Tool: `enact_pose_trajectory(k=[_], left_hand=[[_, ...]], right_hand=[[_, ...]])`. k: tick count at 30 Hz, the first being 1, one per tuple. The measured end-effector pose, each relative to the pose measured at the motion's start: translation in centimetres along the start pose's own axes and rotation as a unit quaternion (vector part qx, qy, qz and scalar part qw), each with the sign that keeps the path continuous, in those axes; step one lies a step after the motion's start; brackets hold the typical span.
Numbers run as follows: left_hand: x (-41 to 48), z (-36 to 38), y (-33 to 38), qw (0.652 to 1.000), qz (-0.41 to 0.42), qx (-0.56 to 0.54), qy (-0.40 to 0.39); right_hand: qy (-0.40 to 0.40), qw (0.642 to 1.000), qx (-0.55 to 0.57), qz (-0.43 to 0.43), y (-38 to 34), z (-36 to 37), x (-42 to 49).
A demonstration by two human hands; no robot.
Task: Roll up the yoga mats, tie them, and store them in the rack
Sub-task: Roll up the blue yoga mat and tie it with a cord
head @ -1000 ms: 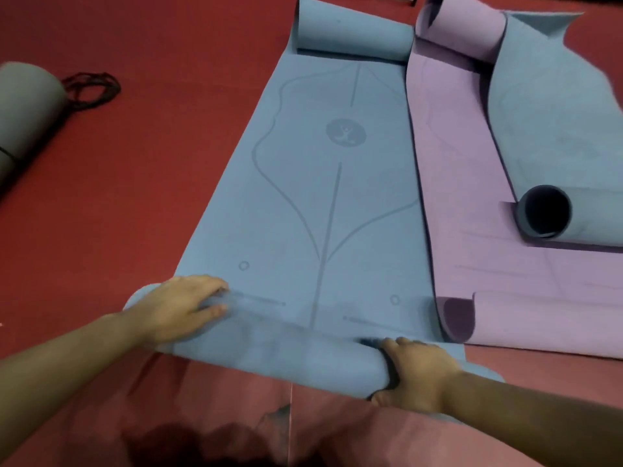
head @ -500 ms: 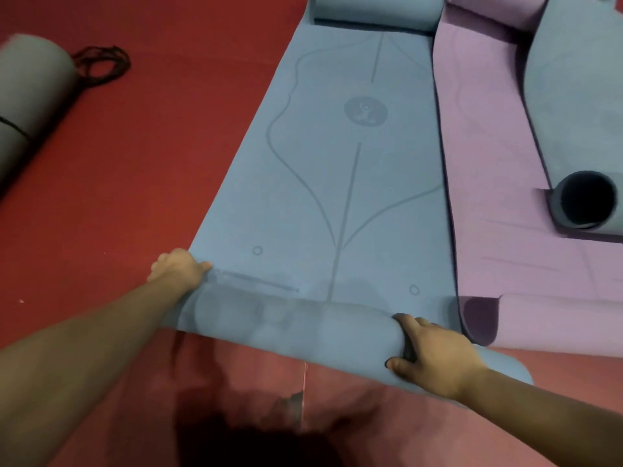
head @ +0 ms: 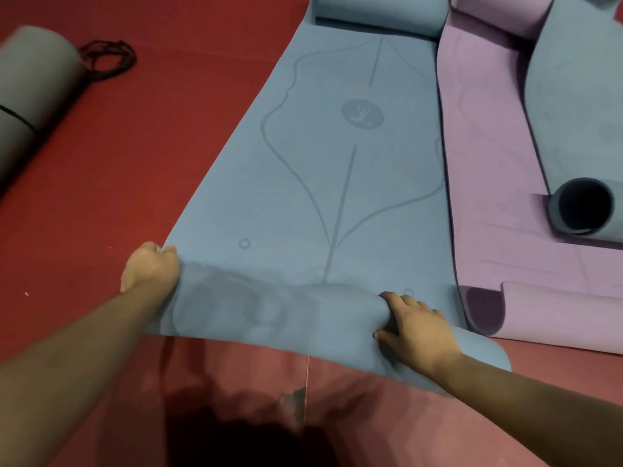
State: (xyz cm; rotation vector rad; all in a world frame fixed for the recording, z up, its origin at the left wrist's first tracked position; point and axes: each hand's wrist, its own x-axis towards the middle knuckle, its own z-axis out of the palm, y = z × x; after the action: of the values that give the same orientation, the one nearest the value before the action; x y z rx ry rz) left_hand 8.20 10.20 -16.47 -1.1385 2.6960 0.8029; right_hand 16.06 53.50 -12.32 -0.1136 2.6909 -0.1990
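The person is starting the roll (head: 269,308) at the near end of the blue mat (head: 337,163), which is lying lengthwise on the red floor (head: 135,163) and stretching away from them. The left hand (head: 150,269) is sitting at the mat's left edge with its fingers curled in, seemingly pinching that edge where the roll begins; how the fingertips are lying is hidden. The right hand (head: 414,326) is gripping the roll near its right end, fingers bent over the top and thumb tucked on the near side. Holding both ends this way is probably serving to square the roll to the mat's long sides, so it is not coning as it grows. The near right corner is poking out flat beyond the right hand, so the roll is looking loose there. Most of the mat is lying unrolled, so this step is only beginning.

The purple mat (head: 488,197) is lying just beside it on the right, with a third mat (head: 583,207) partly curled on top; both are waiting. Well apart on the left, a grey mat (head: 30,89) is lying rolled and banded, and a black cord (head: 108,59) is lying by its end, likely handy for tying. The rack is not showing.
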Motion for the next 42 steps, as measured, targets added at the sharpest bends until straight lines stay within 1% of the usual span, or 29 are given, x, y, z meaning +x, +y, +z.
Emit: enact_pose_trajectory(k=[6,8,12,14,16,18,19,20,21,22,23,24,25,26,27,28,29,30,31,33,36,38,42], left_hand=[[-1.9,-1.4,-6.6,0.996,-0.082,-0.004,0.032],[-3.1,-1.3,-8.9,0.993,-0.111,-0.009,0.029],[-3.5,-1.4,-10.2,0.992,-0.119,-0.045,0.02],[-3.1,-1.7,-10.0,0.993,-0.109,-0.042,0.014],[-2.8,-1.9,-9.5,0.994,-0.104,-0.012,-0.019],[-2.7,-2.0,-7.9,0.993,-0.102,0.038,-0.039],[-3.0,-2.0,-6.7,0.995,-0.068,0.068,-0.028],[-3.7,-1.8,-5.3,0.995,0.014,0.095,0.003],[-4.6,-1.6,-3.9,0.985,0.128,0.112,0.039],[-5.9,-1.5,-2.5,0.961,0.252,0.107,0.046],[-7.6,-1.4,-1.1,0.931,0.353,0.093,-0.012],[-9.7,-1.3,0.0,0.898,0.413,0.094,-0.12],[-11.6,-1.2,0.8,0.856,0.444,0.135,-0.227],[-13.4,-0.9,1.4,0.802,0.473,0.209,-0.3],[-14.7,-0.4,1.4,0.743,0.513,0.278,-0.329],[-15.6,0.2,1.0,0.698,0.542,0.322,-0.339],[-16.1,0.7,0.7,0.671,0.55,0.353,-0.349],[-16.3,1.2,0.2,0.664,0.542,0.372,-0.358],[-16.3,1.4,-0.5,0.672,0.529,0.373,-0.359],[-15.9,1.8,-1.5,0.701,0.505,0.364,-0.348],[-15.7,2.2,-1.8,0.729,0.522,0.331,-0.294],[-16.1,1.8,-1.5,0.731,0.537,0.313,-0.281],[-17.1,1.0,-1.8,0.717,0.564,0.291,-0.288]], right_hand=[[0.016,0.997,-0.028,-0.064,-3.0,-0.6,1.0],[0.006,0.995,-0.048,-0.091,-3.5,-0.6,1.3],[-0.065,0.989,-0.057,-0.117,-3.5,-1.4,1.3],[-0.08,0.988,-0.065,-0.115,-3.4,-2.0,1.3],[-0.104,0.987,-0.08,-0.095,-3.4,-2.4,1.0],[-0.152,0.981,-0.101,-0.069,-3.1,-2.8,0.7],[-0.183,0.975,-0.108,-0.059,-2.9,-3.1,0.5],[-0.211,0.97,-0.109,-0.053,-2.8,-3.3,0.2],[-0.234,0.966,-0.101,-0.048,-2.6,-3.5,-0.1],[-0.254,0.962,-0.085,-0.046,-2.3,-3.6,-0.4],[-0.276,0.958,-0.066,-0.047,-2.1,-3.8,-0.7],[-0.302,0.951,-0.054,-0.045,-2.0,-4.0,-1.0],[-0.328,0.942,-0.055,-0.039,-1.9,-4.1,-1.3],[-0.346,0.935,-0.066,-0.034,-1.9,-4.1,-1.6],[-0.349,0.933,-0.081,-0.038,-1.8,-3.8,-1.9],[-0.336,0.936,-0.09,-0.047,-1.7,-3.5,-2.2],[-0.317,0.942,-0.098,-0.058,-1.6,-3.2,-2.4],[-0.3,0.946,-0.101,-0.067,-1.6,-2.8,-2.7],[-0.291,0.949,-0.1,-0.074,-1.6,-2.3,-3.0],[-0.275,0.956,-0.063,-0.084,-1.9,-1.3,-3.5],[-0.262,0.96,-0.008,-0.097,-3.5,-0.2,-4.0],[-0.264,0.96,-0.006,-0.096,-5.0,0.2,-4.6],[-0.233,0.971,0.01,-0.046,-6.3,1.2,-7.4]])
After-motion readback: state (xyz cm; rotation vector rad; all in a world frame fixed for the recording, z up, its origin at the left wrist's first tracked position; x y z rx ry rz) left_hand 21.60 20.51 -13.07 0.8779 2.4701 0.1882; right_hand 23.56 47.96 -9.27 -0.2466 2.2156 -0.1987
